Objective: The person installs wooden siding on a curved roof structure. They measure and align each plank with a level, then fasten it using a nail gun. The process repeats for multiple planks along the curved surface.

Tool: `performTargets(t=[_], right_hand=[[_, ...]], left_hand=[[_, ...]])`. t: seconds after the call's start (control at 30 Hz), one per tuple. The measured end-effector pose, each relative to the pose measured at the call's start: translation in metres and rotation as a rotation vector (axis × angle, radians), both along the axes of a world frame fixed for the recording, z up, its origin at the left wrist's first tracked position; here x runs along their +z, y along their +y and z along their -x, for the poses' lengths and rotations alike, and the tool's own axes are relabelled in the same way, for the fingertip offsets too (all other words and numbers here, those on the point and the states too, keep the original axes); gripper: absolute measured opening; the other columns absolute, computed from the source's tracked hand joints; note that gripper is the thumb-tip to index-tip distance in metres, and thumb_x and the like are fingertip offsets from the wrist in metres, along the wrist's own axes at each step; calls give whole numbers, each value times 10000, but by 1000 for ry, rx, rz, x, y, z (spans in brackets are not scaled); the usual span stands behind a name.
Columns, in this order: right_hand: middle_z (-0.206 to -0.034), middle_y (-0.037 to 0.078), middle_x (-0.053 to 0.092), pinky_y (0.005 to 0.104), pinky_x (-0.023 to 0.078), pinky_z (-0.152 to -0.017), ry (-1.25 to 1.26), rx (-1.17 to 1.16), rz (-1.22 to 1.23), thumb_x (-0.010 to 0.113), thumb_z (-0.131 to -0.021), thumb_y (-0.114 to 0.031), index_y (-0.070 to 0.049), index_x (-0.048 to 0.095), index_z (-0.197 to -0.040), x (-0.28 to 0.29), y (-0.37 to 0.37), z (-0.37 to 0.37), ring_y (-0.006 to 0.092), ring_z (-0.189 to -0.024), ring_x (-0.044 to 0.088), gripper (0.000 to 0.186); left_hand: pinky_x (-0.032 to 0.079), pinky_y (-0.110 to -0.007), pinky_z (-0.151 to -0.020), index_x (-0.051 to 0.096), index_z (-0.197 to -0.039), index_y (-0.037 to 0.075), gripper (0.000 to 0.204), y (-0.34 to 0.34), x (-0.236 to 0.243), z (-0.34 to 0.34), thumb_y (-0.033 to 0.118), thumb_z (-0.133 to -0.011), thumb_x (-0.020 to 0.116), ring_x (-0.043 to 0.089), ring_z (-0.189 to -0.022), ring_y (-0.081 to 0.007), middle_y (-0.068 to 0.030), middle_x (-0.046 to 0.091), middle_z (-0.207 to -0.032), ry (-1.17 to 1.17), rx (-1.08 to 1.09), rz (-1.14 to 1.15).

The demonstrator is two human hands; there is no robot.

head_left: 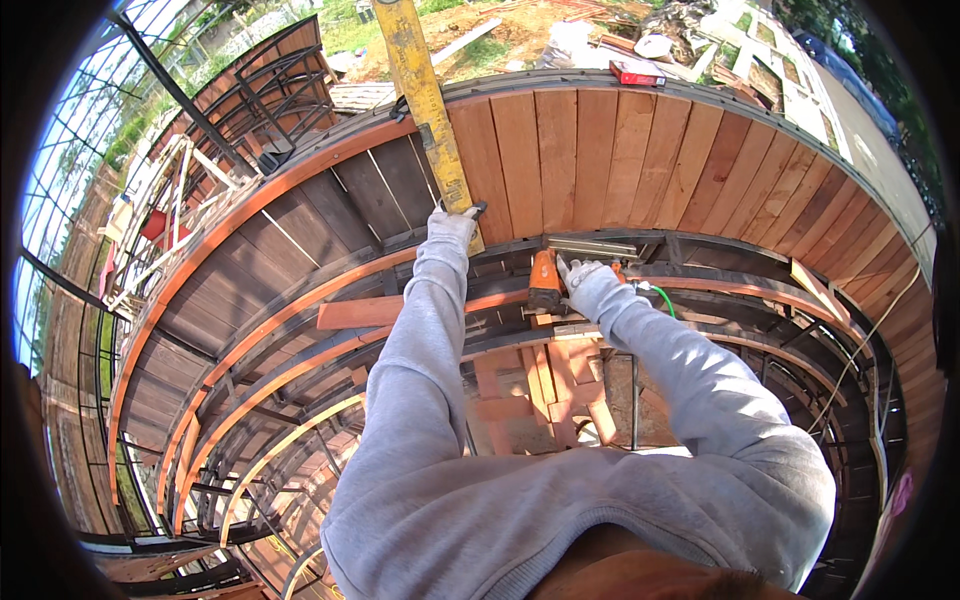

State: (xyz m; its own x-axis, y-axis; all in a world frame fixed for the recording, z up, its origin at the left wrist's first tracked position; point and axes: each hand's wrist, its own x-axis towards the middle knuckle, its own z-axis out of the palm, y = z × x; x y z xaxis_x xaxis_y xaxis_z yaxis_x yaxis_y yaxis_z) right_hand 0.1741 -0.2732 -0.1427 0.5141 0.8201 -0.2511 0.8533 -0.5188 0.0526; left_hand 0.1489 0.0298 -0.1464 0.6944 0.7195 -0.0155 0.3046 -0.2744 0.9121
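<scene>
My left hand [452, 224], in a pale glove, grips the lower part of a long, scuffed yellow level [435, 140], which lies crosswise over the curved band where reddish boards [580, 155] meet dark boards [320, 215]. To the right, my gloved right hand [590, 280] is closed on an orange nail gun [545, 280] with a green hose. The gun rests low against the black curved frame below the reddish boards, with a strip of metal rails or nails behind it. A loose reddish board [352, 313] lies left of the gun, partly behind my left arm.
Curved tiers of black metal [680, 250] and orange wood edging [250, 343] step down around me. A red box [637, 73] sits on the top rim. Cables [860, 350] run down the right side. Behind are stacked lumber, debris, grass and another curved wooden structure [265, 85].
</scene>
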Motion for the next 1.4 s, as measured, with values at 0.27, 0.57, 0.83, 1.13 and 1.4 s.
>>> performTargets(t=[0.27, 0.57, 0.83, 1.13, 1.4], right_hand=[[-1358, 184, 537, 479, 401, -1067, -246, 90, -31, 657, -861, -496, -45, 385, -1481, -16, -4, -3, 346, -1233, 541, 814], [-1467, 177, 480, 486, 343, -1122, -66, -27, -19, 662, -876, -479, -60, 308, -1530, -27, -16, -9, 355, -1330, 468, 853], [-1466, 167, 458, 475, 349, -1116, -40, -13, 57, 666, -885, -446, -90, 197, -1576, 13, -47, -7, 353, -1346, 450, 907], [-1478, 201, 472, 427, 401, -1115, -1, -76, 149, 514, -899, -138, -83, 184, -1583, 6, -18, -8, 350, -1331, 504, 761], [-1284, 234, 620, 418, 476, -1033, 27, -67, -188, 628, -852, -217, -92, 454, -1455, 45, -42, -4, 352, -1194, 604, 639]], left_hand=[[538, -318, -754, 580, -1194, -9, 510, -60, 55, 98, 31, -759, 841, 666, -850, -169, -92, 716, -998, -304, 121, 19], [538, -259, -661, 592, -1103, 27, 425, -163, 10, 325, 36, -761, 844, 646, -773, -125, -48, 683, -914, -254, 227, 115], [528, -253, -612, 584, -1071, 24, 379, -246, -4, 425, -6, -779, 824, 632, -706, -101, -55, 681, -875, -96, 375, 293], [579, -299, -829, 586, -1159, -16, 360, -312, 1, 439, -92, -832, 716, 692, -943, -168, -101, 713, -1030, 62, 304, 333], [556, -290, -769, 568, -1149, 10, 444, -322, -72, 494, 13, -783, 820, 659, -857, -141, -82, 692, -1003, 13, 392, 292]])
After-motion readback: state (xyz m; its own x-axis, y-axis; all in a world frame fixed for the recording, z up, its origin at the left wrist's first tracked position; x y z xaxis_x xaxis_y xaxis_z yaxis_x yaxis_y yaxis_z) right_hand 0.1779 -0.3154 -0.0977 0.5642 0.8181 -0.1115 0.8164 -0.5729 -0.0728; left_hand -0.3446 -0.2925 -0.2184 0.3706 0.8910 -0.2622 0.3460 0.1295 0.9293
